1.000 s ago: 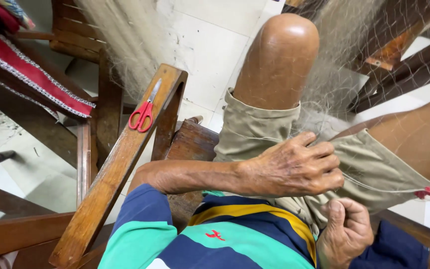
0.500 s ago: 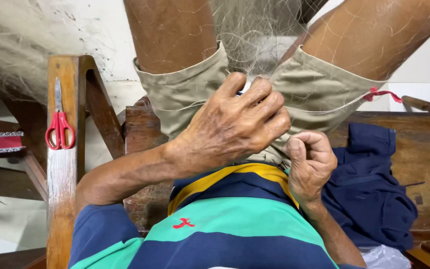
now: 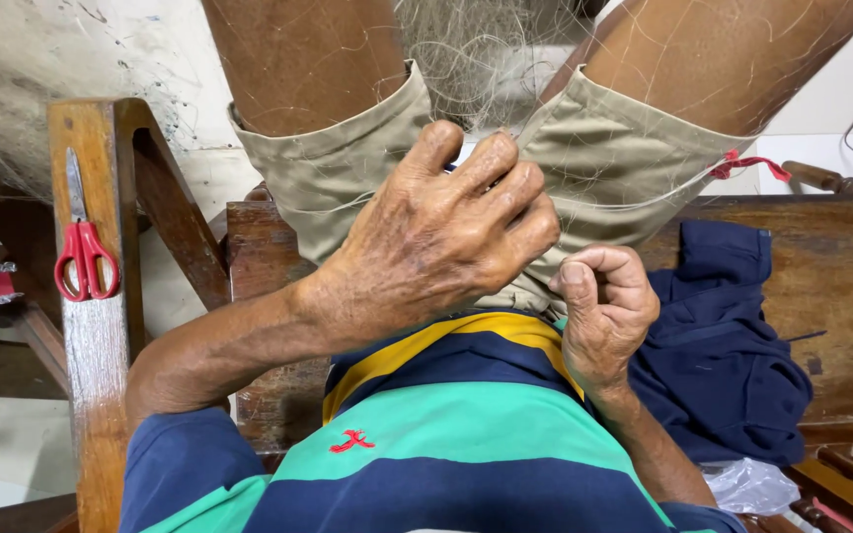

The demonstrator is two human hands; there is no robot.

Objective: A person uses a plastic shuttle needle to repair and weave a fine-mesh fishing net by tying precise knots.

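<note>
Left hand [image 3: 441, 232] curled over fine pale fishing net [image 3: 476, 59] on khaki shorts [image 3: 594, 168], right hand [image 3: 604, 301] fisted, pinching thread, red-handled scissors [image 3: 84, 247] on wooden armrest [image 3: 96, 375], crumpled navy cloth [image 3: 723, 365] on bench [image 3: 841, 286]

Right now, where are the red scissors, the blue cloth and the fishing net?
red scissors [image 3: 86, 259]: head view, on the red handles.
blue cloth [image 3: 733, 355]: head view, middle of the folds.
fishing net [image 3: 466, 49]: head view, mesh between the knees.
</note>
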